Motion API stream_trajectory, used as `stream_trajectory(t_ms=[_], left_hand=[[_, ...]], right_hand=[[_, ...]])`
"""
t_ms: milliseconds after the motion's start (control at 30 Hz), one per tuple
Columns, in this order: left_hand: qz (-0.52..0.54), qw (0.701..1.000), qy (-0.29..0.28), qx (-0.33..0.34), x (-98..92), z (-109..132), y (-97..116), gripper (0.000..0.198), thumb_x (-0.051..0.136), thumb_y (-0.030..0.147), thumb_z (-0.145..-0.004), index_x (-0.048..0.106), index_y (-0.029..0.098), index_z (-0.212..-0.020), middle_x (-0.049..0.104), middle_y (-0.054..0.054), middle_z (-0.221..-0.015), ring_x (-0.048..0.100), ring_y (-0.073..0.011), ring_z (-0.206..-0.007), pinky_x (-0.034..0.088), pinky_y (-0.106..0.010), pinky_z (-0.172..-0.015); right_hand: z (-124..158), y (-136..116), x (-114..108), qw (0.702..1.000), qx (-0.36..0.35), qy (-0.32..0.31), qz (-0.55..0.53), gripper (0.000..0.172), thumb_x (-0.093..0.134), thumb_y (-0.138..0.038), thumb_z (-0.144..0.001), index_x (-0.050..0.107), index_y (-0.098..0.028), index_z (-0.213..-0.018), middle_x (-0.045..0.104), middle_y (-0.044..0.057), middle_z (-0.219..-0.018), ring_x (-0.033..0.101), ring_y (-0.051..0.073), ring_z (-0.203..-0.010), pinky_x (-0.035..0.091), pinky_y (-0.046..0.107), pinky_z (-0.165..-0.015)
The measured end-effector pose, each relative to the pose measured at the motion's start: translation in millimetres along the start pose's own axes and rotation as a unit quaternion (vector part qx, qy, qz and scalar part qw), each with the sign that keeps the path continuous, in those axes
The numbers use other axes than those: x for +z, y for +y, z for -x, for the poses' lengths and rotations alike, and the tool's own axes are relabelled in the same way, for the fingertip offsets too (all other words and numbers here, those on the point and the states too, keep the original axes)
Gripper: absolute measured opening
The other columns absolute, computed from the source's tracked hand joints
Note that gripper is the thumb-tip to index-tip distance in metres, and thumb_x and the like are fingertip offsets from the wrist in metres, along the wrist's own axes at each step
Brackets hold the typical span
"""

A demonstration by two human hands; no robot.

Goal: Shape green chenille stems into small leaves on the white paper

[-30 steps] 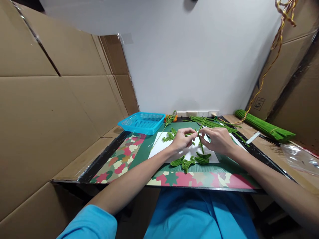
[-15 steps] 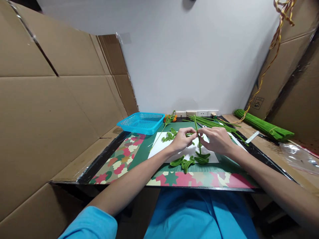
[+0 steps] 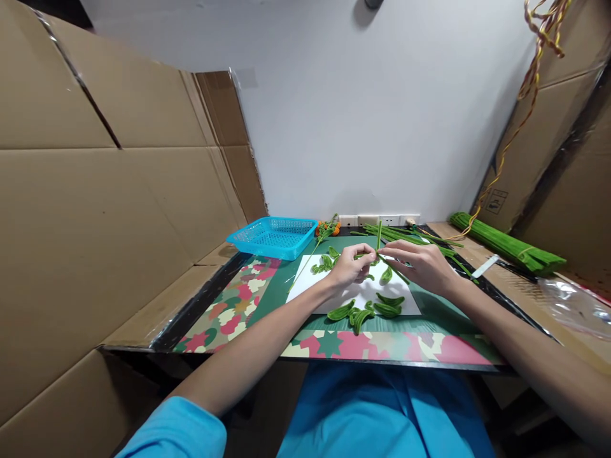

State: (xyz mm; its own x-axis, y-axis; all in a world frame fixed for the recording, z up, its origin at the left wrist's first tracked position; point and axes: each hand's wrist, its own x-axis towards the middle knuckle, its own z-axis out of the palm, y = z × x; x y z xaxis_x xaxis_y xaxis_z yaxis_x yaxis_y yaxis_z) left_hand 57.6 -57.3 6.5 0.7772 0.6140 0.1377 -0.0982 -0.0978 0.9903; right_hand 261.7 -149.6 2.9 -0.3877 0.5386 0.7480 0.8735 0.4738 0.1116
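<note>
A fuzzy green pipe cleaner (image 3: 397, 271) is bent, one part pointing up and the other slanting down to the right. Near the bend, my left hand (image 3: 352, 265) pinches it between thumb and fingertips. My right hand (image 3: 422, 262) is closed at the same spot from the other side, its fingertips on the pipe cleaner. Beneath both hands is a sheet of white paper (image 3: 329, 298). Looped green leaf shapes (image 3: 389, 309) lie along its near edge, with more leaf shapes (image 3: 324, 264) at its left and another leaf shape (image 3: 386, 275) below my fingers.
A blue plastic basket (image 3: 277, 238) stands at the back left beside an orange flower (image 3: 329, 227) on a green stem. Loose pipe cleaners (image 3: 429, 245) lie behind my right hand. Farther right are a thick green bundle (image 3: 510, 245) and a clear plastic bag (image 3: 573, 299).
The pipe cleaner was nearly straight and upright; now its lower part angles off to the right. My right fingers have straightened somewhat. The view has shifted slightly.
</note>
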Motion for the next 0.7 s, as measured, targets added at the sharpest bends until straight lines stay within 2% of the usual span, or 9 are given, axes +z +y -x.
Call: stream_trajectory(t_ms=[233, 467, 700], left_hand=[[-0.006, 0.999, -0.022, -0.042, 0.9, 3.5, 1.9, 0.037, 0.075, 0.050, -0.077, 0.055, 0.019, -0.085, 0.037, 0.009, -0.051, 0.027, -0.0009, -0.041, 0.016, -0.016, -0.044], [-0.034, 0.999, -0.016, -0.028, 2.8, 5.9, 6.7, 0.040, 0.076, 0.051, -0.076, 0.057, 0.017, -0.085, 0.039, 0.008, -0.055, 0.031, -0.0010, -0.044, 0.019, -0.016, -0.043], [-0.070, 0.997, -0.037, -0.008, 4.5, 8.8, 9.9, 0.047, 0.078, 0.056, -0.074, 0.062, 0.015, -0.088, 0.047, 0.005, -0.065, 0.037, -0.0004, -0.048, 0.023, -0.015, -0.044]], right_hand=[[3.8, 4.6, 2.7, 1.000, 0.003, 0.015, -0.011, 0.027, 0.051, -0.030, -0.106, 0.076, -0.028, -0.115, 0.077, 0.002, -0.112, 0.074, 0.012, -0.084, 0.051, 0.022, -0.065], [3.5, 5.0, 0.3, 1.000, -0.021, 0.003, 0.021, 0.023, 0.057, -0.034, -0.103, 0.075, -0.028, -0.116, 0.077, 0.001, -0.112, 0.074, 0.013, -0.083, 0.049, 0.022, -0.064], [3.5, 8.9, -5.3, 0.999, -0.038, -0.009, 0.011, 0.024, 0.056, -0.037, -0.103, 0.076, -0.028, -0.112, 0.077, 0.002, -0.106, 0.073, 0.013, -0.081, 0.047, 0.022, -0.063]])
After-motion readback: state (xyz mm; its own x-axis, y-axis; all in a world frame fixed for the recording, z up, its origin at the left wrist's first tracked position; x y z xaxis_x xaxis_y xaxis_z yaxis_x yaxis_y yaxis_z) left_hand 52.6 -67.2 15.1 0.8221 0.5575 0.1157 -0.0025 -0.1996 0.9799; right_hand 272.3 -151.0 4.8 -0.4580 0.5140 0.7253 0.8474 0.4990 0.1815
